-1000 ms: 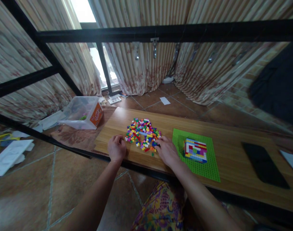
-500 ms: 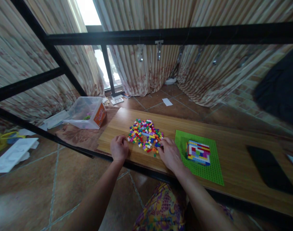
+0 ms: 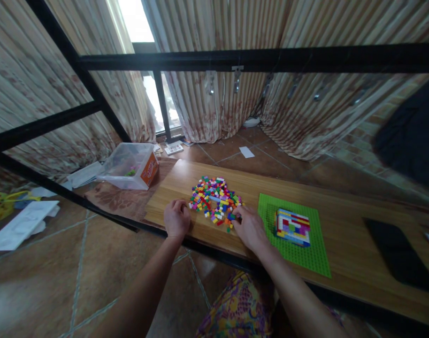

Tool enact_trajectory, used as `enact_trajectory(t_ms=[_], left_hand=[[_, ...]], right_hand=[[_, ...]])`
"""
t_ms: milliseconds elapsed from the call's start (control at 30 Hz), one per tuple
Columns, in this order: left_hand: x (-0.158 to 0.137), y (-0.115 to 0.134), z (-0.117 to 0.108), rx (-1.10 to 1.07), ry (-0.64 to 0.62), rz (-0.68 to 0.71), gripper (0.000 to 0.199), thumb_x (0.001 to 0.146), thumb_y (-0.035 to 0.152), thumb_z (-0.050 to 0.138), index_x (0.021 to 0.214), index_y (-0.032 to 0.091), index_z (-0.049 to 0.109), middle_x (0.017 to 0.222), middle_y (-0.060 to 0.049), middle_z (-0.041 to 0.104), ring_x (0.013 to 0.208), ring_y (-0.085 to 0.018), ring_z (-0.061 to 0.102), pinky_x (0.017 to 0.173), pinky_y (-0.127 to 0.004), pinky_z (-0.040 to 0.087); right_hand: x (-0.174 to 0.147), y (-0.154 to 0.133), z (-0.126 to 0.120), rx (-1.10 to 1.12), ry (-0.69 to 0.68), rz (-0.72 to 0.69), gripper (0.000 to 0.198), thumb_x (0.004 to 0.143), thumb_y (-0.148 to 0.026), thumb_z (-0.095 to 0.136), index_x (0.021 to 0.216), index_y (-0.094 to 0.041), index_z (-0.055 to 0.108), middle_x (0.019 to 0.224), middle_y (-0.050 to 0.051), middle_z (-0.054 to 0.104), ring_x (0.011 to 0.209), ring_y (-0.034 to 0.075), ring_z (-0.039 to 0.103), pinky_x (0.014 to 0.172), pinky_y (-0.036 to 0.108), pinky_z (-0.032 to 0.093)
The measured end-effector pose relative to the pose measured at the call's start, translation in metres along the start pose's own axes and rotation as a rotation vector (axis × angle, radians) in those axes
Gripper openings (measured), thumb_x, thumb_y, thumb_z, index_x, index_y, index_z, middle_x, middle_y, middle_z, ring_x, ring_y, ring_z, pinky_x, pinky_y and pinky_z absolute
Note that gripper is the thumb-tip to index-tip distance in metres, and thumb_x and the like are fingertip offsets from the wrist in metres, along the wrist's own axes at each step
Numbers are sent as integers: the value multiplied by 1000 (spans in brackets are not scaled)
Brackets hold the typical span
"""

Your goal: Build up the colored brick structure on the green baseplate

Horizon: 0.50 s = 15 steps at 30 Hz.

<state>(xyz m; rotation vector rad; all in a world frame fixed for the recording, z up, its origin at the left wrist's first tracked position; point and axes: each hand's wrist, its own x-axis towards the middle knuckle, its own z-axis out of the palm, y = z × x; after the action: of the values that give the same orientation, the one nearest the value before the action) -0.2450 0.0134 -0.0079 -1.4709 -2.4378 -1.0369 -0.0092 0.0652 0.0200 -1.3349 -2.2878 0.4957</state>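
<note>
A loose pile of small colourful building bricks (image 3: 214,197) lies on the wooden tabletop (image 3: 186,170). My left hand (image 3: 177,219) rests at the pile's left side with its fingers curled in; their tips are partly hidden, and I cannot make out whether they hold anything. At the pile's right edge is my right hand (image 3: 248,228), thumb and fingers closed around a blue brick (image 3: 231,217) among the others. Right of that hand, a green baseplate (image 3: 294,259) carries a low rectangular build of multicoloured bricks (image 3: 292,227).
A clear plastic box (image 3: 125,164) with an orange label stands beyond the table's left end. Toward the right of the table lies a flat black object (image 3: 399,253). Black metal bars (image 3: 214,61) cross above the far side, in front of curtains (image 3: 200,103).
The whole view has shifted slightly down and to the right. Both hands keep nearly the same places beside the pile, and the build on the baseplate looks unchanged.
</note>
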Motion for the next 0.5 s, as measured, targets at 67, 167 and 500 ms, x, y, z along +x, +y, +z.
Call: enact_trajectory(t_ms=[67,167,500], left_hand=[[0,1,0,-4,0,2,18,79,16,48,78,21,66,88,-6,67,88,-23,61,83,-34,46],[0,1,-1,-9,0,0,18,79,16,49,77,22,66,88,-6,67,88,-22,61,83,-34,46],[0,0,-1,6,10,7,18,79,16,49,77,21,66,88,-5,67,87,-22,61,82,-33,46]], right_hand=[[0,1,1,20,-7,18,12,76,-9,58,81,-19,62,83,2,62,83,18,55,78,29,41],[1,1,0,7,-1,40,13,78,-10,56,83,-19,64,85,3,63,85,19,55,81,30,41],[40,-15,7,-84,-52,-74,25,90,-19,49,101,-23,71,101,6,62,98,20,50,87,30,39]])
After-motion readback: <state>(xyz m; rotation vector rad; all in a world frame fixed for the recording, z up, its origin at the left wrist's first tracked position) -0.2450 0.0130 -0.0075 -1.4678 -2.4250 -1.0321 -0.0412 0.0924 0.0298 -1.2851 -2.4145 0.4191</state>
